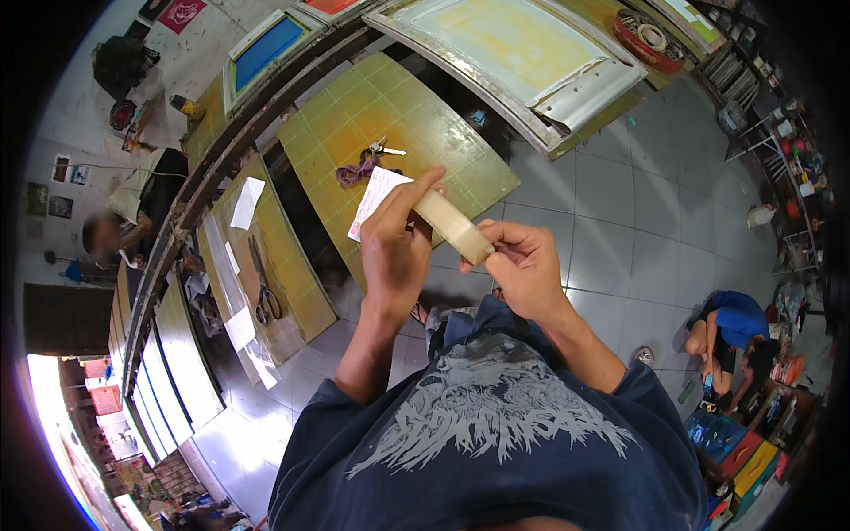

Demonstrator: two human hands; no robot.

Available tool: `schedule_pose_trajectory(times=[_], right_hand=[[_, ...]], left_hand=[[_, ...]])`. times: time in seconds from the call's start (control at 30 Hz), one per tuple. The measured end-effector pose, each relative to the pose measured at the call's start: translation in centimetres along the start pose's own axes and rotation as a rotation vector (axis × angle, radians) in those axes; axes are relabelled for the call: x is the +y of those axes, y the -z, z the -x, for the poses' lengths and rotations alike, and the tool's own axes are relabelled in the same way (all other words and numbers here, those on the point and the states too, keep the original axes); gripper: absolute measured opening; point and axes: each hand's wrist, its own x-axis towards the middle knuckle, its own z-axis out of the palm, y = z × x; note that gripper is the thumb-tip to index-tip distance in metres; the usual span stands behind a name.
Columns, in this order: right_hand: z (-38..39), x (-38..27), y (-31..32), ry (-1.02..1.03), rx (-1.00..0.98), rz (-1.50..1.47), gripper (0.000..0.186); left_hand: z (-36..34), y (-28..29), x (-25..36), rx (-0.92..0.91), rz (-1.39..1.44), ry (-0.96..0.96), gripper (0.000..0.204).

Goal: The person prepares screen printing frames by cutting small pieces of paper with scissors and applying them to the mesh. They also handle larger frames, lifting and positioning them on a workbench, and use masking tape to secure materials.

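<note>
A roll of yellowish tape [452,223], seen edge-on, is held in front of my chest. My left hand [394,243] closes around its far end, with the index finger and thumb on either side. At the near end, my right hand [529,268] pinches at the tape's edge with thumb and forefinger; whether a loose tape end is between them is too small to tell. Behind my left hand shows a white sheet of paper [379,193] with faint print, over the greenish board [434,133]. Keys [382,149] with a purple strap [356,172] lie on that board.
Black scissors [266,283] and paper pieces lie on a second board [301,305] to the left. A framed printing screen [505,53] stands at the far side. Another person [133,212] works at the left; one in blue [739,323] crouches at right on the grey tiled floor [611,239].
</note>
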Motion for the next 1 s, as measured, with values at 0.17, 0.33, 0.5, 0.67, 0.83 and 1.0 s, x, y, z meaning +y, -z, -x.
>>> schedule_pose_trajectory(times=[0.17,0.33,0.5,0.67,0.83,1.0], right_hand=[[0.2,0.4,0.1,0.01,-0.107,-0.067,0.04],[0.7,-1.3,-0.7,-0.048,-0.032,0.311,0.071],[-0.4,-2.1,0.2,0.29,-0.097,0.827,0.051],[-0.9,-1.0,0.2,0.356,-0.151,0.882,0.027],[-0.5,-0.3,-0.4,0.388,-0.189,1.075,0.016],[0.2,1.8,-0.8,0.323,-0.261,0.997,0.013]], left_hand=[[1.1,1.2,-0.6,-0.111,0.019,0.152,0.035],[1.8,3.0,-2.2,-0.344,0.095,0.436,0.039],[2.6,4.0,-2.8,-0.521,0.101,0.545,0.037],[3.1,4.4,-2.5,-0.561,0.138,0.592,0.035],[4.1,5.2,-3.7,-0.685,0.182,0.732,0.029],[6.3,5.3,-6.5,-0.864,0.325,0.815,0.032]])
